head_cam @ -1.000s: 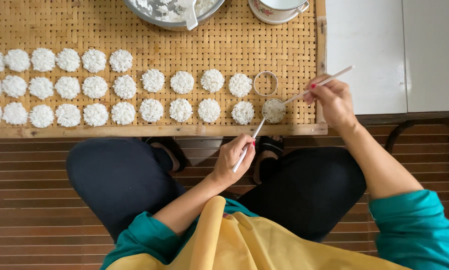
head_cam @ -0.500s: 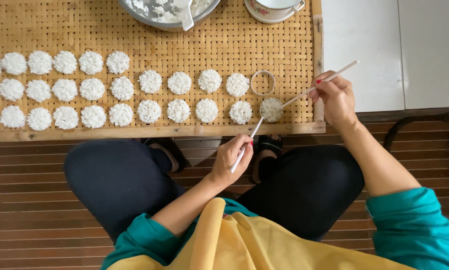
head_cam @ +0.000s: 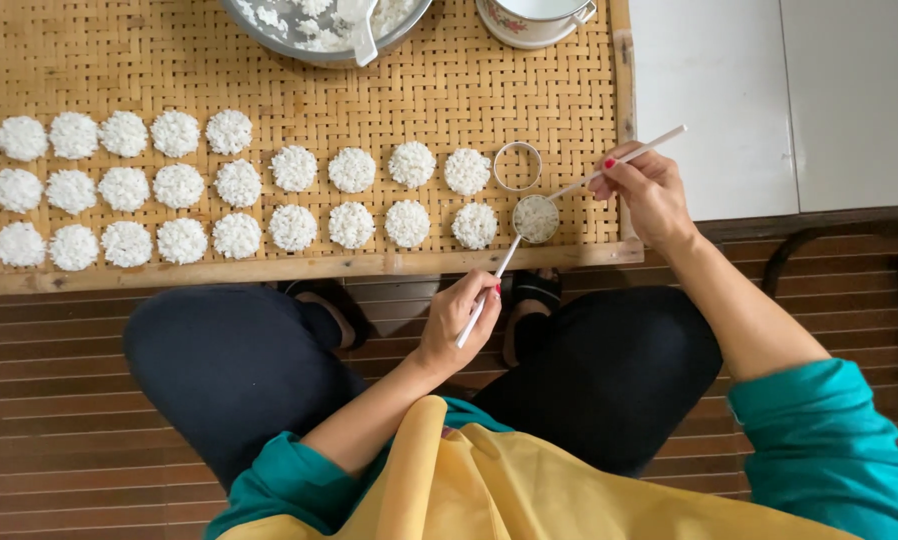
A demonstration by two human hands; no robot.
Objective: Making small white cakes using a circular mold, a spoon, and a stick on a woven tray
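My left hand (head_cam: 466, 318) grips a thin white stick (head_cam: 497, 282) whose tip reaches a small metal ring filled with white rice (head_cam: 536, 218) on the woven bamboo tray (head_cam: 449, 80). My right hand (head_cam: 647, 187) holds a second white stick (head_cam: 624, 160) slanting down to the same ring. An empty metal ring (head_cam: 517, 166) lies just behind it. Rows of round white rice cakes (head_cam: 294, 168) cover the tray to the left.
A metal bowl of white rice with a spoon (head_cam: 324, 22) and a white enamel pot (head_cam: 535, 18) stand at the tray's far edge. A white surface (head_cam: 769, 100) lies to the right. I sit on a dark slatted wooden floor (head_cam: 49, 400).
The view has shifted slightly down the tray. Both hands keep their sticks at the filled ring with only small movements.
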